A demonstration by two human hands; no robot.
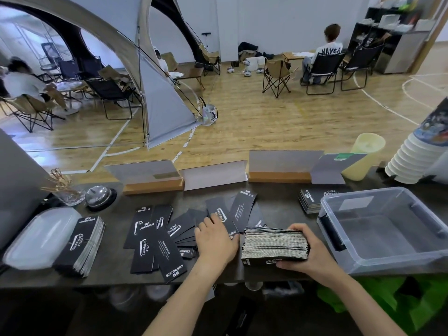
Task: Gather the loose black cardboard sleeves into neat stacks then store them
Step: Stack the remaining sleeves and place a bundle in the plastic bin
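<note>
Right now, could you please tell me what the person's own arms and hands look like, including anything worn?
Both the left hand and the right hand are bare, with no gloves. Both forearms are uncovered as far as the frame shows, so no shirt sleeves appear. No watch, bracelet or ring is visible.

"CAMPING CLUB" on black sleeves (155,241), "HAVEA" on shirt (331,50)
</note>
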